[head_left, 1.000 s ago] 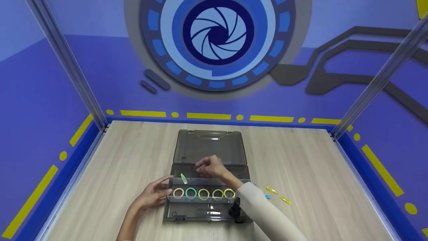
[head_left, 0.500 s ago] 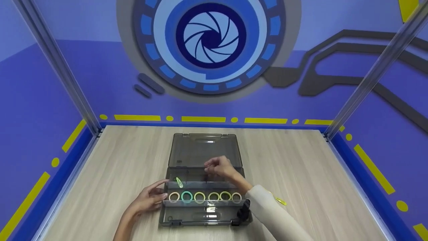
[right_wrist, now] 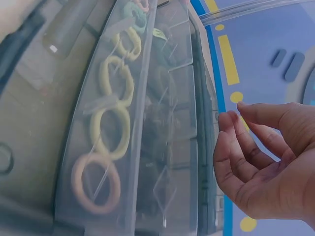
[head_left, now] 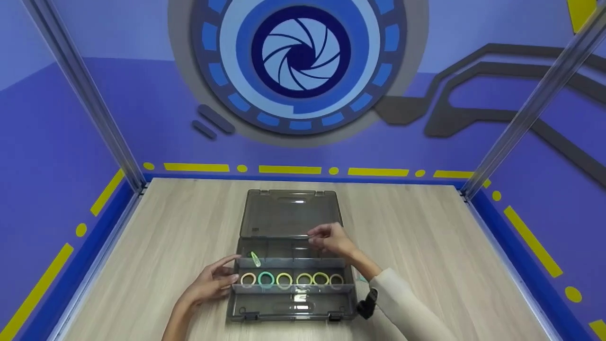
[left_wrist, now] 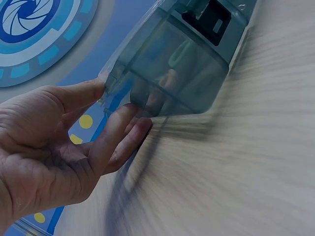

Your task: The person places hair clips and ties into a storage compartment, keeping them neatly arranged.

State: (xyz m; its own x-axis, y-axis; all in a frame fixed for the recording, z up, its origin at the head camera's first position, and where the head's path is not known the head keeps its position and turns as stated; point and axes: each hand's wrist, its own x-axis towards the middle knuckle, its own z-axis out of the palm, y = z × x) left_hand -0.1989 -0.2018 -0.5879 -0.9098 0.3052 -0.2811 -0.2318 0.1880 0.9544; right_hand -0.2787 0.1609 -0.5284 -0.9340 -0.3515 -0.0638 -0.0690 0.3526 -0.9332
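Note:
A smoky clear plastic organizer box (head_left: 265, 303) lies with its lid (head_left: 289, 215) folded back. Several ring-shaped hair ties (head_left: 284, 280) in pastel yellow, pink and teal stand in a row in its middle section. A green snap hair clip (head_left: 255, 259) lies at the left, by the rear divider. My left hand (head_left: 210, 282) rests its fingertips against the box's left end, thumb and fingers spread. Over the right rear of the box hovers my right hand (head_left: 334, 240), its fingers loosely bent, with nothing visible between them.
A small teal clip (head_left: 362, 278) shows beside the box's right wall, partly behind the light sleeve (head_left: 407, 305). A black wrist device (head_left: 368, 304) hangs at the box's front right corner. Wood-grain tabletop (head_left: 189, 222) surrounds the box, with blue walls behind and beside it.
My right hand has moved rightward from the middle of the rear section, uncovering more of it and the hair tie farthest right. My left hand stays at the box's left end. The head view has shifted slightly.

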